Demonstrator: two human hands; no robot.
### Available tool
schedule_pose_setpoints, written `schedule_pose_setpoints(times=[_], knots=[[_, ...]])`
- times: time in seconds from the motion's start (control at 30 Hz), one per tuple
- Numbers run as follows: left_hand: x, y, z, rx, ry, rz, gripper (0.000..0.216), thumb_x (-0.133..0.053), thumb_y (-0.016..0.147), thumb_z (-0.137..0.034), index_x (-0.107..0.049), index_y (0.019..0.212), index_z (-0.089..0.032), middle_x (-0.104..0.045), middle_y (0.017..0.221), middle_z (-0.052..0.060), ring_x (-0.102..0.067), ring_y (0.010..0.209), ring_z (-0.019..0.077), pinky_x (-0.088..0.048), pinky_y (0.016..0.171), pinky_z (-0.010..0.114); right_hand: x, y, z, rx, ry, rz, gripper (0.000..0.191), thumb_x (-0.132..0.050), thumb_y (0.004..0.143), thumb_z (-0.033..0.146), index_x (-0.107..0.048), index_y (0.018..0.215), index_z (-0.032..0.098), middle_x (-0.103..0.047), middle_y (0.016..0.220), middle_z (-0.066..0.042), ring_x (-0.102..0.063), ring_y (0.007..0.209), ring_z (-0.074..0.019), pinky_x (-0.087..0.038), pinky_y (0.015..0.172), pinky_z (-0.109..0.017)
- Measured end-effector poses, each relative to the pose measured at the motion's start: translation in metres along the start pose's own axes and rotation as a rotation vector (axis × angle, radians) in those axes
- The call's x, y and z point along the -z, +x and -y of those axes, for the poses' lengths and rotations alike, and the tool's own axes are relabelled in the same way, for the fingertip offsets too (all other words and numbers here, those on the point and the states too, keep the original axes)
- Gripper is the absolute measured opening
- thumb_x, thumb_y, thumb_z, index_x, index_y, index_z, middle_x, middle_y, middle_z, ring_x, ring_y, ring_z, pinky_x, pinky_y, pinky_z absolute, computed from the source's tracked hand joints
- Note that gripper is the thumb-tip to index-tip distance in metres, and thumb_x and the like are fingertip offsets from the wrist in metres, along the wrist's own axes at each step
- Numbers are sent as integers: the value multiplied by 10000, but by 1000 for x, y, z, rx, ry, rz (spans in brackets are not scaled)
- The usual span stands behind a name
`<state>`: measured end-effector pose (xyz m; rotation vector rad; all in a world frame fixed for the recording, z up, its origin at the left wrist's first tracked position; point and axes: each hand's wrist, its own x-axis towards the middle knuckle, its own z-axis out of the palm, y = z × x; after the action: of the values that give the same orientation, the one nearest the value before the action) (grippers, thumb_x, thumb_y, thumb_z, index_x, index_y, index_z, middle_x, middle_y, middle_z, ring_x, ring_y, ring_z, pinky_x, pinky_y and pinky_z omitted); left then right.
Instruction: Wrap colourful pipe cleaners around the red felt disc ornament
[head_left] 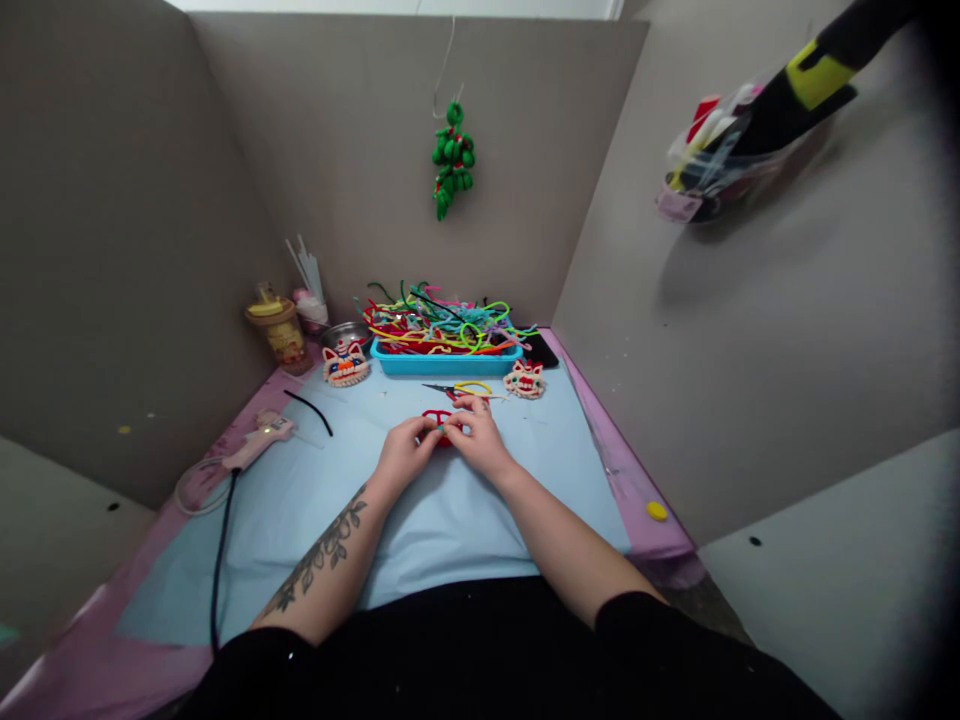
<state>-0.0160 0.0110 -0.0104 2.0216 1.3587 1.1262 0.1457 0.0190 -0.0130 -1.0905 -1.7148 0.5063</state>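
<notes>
My left hand (407,450) and my right hand (480,440) meet low over the blue cloth, fingertips pinched on a small red pipe-cleaner piece (435,413). Part of that piece is hidden by the fingers, and a tiny green spot shows between the fingertips. Just beyond my right hand lies a pair of scissors with yellow handles (472,387), dark blades pointing left. Two finished-looking animal faces made of pipe cleaner rest farther back: one with orange and blue (346,366) at the left, one white and red (525,380) at the right.
A blue tray (450,364) heaped with colourful pipe cleaners stands at the back. A pink glue gun (262,438) with its cord and a black pipe cleaner (311,412) lie at left. A drink cup (281,335) stands behind. Grey partitions enclose the table; a yellow disc (656,511) lies right.
</notes>
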Motion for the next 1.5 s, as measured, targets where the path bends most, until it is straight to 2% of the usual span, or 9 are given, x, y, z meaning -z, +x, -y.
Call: schedule_pose_setpoints(times=[0.3, 0.4, 0.53, 0.7, 0.83, 1.0, 1.17, 1.33, 1.5], knots=[[2, 1, -7, 147, -209, -11, 206, -627, 738, -368, -676, 728, -168, -677, 690, 30, -584, 650, 160, -438, 627, 256, 0, -3, 3, 100, -110, 7, 104, -597, 785, 202, -693, 747, 218, -520, 1038, -76, -485, 1065, -228, -389, 986, -425], [3, 4, -8, 215, -290, -23, 233, -630, 723, -388, -659, 691, -159, -641, 611, 12, -544, 572, 138, -408, 569, 244, 0, -2, 7, 36, -6, -22, 79, -599, 780, 219, -679, 778, 220, -534, 1011, -69, -511, 1045, -218, -413, 961, -403], [7, 7, -7, 304, -408, -55, 276, -609, 728, -419, -631, 671, -150, -545, 488, -22, -463, 461, 102, -353, 486, 225, 5, 1, 9, -110, 192, -145, 112, -551, 800, 254, -640, 855, 213, -553, 1006, -73, -546, 1016, -211, -474, 839, -354], [10, 7, -6, 380, -527, -73, 276, -621, 703, -421, -611, 668, -147, -500, 451, -34, -421, 419, 87, -328, 449, 216, 8, 1, 8, -25, 108, -123, 34, -618, 758, 229, -641, 782, 223, -541, 1025, -66, -524, 1058, -220, -390, 992, -402], [8, 7, -5, 396, -580, -70, 270, -632, 691, -412, -609, 664, -145, -499, 468, -35, -412, 427, 79, -324, 454, 212, 1, -2, 10, 33, 21, -100, 107, -662, 726, 202, -648, 827, 232, -543, 973, -56, -503, 1070, -227, -382, 990, -395], [7, 7, -8, 389, -603, -66, 254, -647, 679, -397, -605, 636, -150, -491, 462, -38, -404, 437, 77, -312, 461, 211, 1, -1, 12, 35, -9, -113, 93, -652, 744, 219, -650, 833, 245, -593, 921, -44, -523, 1022, -229, -392, 953, -399], [9, 7, -12, 380, -619, -53, 272, -660, 663, -418, -600, 634, -154, -501, 465, -37, -417, 443, 84, -314, 470, 217, 2, -1, 14, 22, 36, -106, 88, -635, 749, 219, -651, 832, 242, -654, 868, -34, -543, 958, -225, -414, 915, -401], [8, 7, -10, 372, -642, -25, 303, -678, 658, -445, -615, 651, -149, -534, 498, -23, -442, 464, 89, -331, 484, 221, 2, -3, 15, -53, 109, -112, 54, -620, 730, 207, -636, 775, 233, -601, 805, -25, -568, 808, -180, -485, 815, -341], [8, 6, -9, 375, -663, -11, 308, -690, 665, -442, -622, 662, -142, -552, 520, -16, -454, 478, 87, -342, 491, 217, 3, -3, 16, -65, 152, -112, 52, -623, 725, 220, -640, 775, 221, -593, 801, -21, -584, 786, -164, -501, 793, -322]])
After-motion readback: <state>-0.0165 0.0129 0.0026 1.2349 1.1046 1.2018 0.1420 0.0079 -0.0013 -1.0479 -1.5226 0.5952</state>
